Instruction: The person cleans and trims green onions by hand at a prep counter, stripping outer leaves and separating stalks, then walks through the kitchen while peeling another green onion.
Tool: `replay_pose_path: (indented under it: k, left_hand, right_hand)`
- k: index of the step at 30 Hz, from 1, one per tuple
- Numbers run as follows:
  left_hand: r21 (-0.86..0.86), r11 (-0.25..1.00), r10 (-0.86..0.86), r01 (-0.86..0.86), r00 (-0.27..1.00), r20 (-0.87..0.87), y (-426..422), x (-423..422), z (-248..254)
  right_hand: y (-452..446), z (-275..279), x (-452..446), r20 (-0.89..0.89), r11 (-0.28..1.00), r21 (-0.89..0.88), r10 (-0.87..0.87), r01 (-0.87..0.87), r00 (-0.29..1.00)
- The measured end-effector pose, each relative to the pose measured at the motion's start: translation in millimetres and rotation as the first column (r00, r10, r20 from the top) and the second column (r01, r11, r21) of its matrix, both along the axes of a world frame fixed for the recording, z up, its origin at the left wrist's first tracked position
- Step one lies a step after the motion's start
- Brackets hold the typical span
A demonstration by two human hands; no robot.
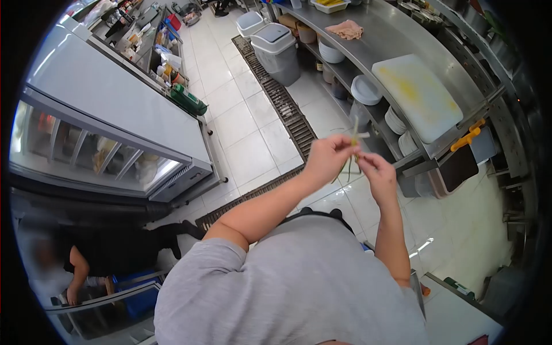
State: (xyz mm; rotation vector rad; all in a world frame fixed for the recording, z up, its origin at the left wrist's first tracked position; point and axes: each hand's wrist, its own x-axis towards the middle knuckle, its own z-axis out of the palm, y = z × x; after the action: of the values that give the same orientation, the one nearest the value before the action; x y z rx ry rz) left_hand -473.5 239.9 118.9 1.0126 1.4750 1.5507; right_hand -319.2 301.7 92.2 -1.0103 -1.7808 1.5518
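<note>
My left hand point(329, 162) and my right hand point(379, 177) are raised close together in front of my body, over the tiled floor. Both hands have their fingertips pinched on a small bunch of thin greenish stalks point(355, 138). Some pale ends stick up above the fingers, and thin darker green ends hang below. The stalks are too small and blurred to tell their exact kind. Fingers cover the middle of the bunch.
A steel counter point(397, 43) at right carries a yellow-stained white cutting board point(417, 95) and a pink cloth point(345, 29). Orange-handled tools point(468, 135) hang at its edge. Lidded bins point(276, 49) stand beyond. A glass-door fridge point(115, 115) is at left; a person point(109, 253) bends at lower left.
</note>
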Motion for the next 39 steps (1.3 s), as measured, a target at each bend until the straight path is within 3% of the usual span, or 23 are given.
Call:
replay_pose_path:
  k: [3,4,6,7,10,11,14,15,18,21,24,27,31,33,35,39]
  left_hand:
    - [0.114,0.986,0.113,-0.125,0.988,0.110,22.8,-23.8,5.4]
    - [0.126,0.974,0.181,-0.187,0.982,0.061,25.0,-40.4,5.0]
    - [0.159,0.940,0.305,-0.301,0.952,0.004,19.6,-77.2,2.4]
    - [0.165,0.907,0.404,-0.387,0.910,-0.087,12.2,-96.2,-1.1]
    - [0.057,0.798,0.572,-0.600,0.726,-0.382,-28.0,-155.7,-16.1]
    - [-0.007,0.752,0.580,-0.659,0.667,-0.467,-42.9,-170.6,-16.8]
    - [-0.091,0.622,0.652,-0.778,0.578,-0.491,-79.2,-215.6,-38.2]
    - [-0.109,0.572,0.659,-0.813,0.534,-0.529,-84.1,-226.7,-42.3]
    - [-0.106,0.535,0.743,-0.838,0.527,-0.413,-76.8,-269.4,-68.3]
    - [-0.140,0.593,0.759,-0.793,0.609,-0.232,-36.2,-311.8,-94.9]
    - [-0.153,0.706,0.663,-0.692,0.721,-0.202,26.2,-337.8,-89.7]
    - [-0.167,0.790,0.547,-0.590,0.801,-0.244,93.4,-370.2,-70.2]
    - [-0.088,0.833,0.522,-0.547,0.828,-0.207,171.0,-412.2,-54.0]
    - [-0.044,0.844,0.516,-0.534,0.831,-0.208,202.5,-440.7,-61.2]
    - [-0.067,0.836,0.521,-0.545,0.826,-0.215,223.1,-472.5,-69.8]
    - [-0.174,0.738,0.590,-0.652,0.749,-0.301,238.2,-547.6,-98.4]
  right_hand:
    - [51.3,-2.5,-1.7,0.043,0.996,0.021,0.084,-0.085,0.996]
    - [67.4,-6.3,-7.7,0.079,0.964,0.264,0.023,-0.043,0.997]
    - [91.6,-13.2,-18.6,0.099,0.737,0.676,-0.125,0.025,0.987]
    - [96.8,-11.4,-24.4,0.127,0.629,0.777,-0.220,0.041,0.967]
    - [123.9,-35.8,-46.4,0.154,0.894,0.442,0.010,-0.078,0.988]
    - [130.2,-41.1,-61.0,0.123,0.909,0.407,0.041,-0.088,0.992]
    - [145.0,-28.9,-109.8,0.111,0.967,0.187,0.152,-0.171,0.982]
    - [152.1,-35.2,-129.8,0.033,0.968,0.188,0.162,-0.165,0.986]
    - [176.5,-42.0,-190.0,-0.066,0.965,0.130,0.238,-0.228,0.969]
    - [207.0,-33.4,-243.3,0.051,0.953,0.094,0.284,-0.288,0.958]
    - [240.0,-35.7,-287.1,0.015,0.974,0.013,0.227,-0.227,0.974]
    - [287.5,-58.1,-316.9,-0.052,0.988,0.005,0.152,-0.152,0.987]
    - [346.8,-83.0,-348.0,-0.083,0.996,0.072,0.056,-0.050,0.995]
    - [377.7,-78.4,-369.4,-0.046,0.993,-0.092,0.064,-0.068,0.997]
    - [415.9,-85.7,-398.4,-0.047,0.973,-0.204,0.103,-0.110,0.994]
    - [476.3,-100.3,-506.3,-0.113,0.966,-0.204,0.139,-0.160,0.984]
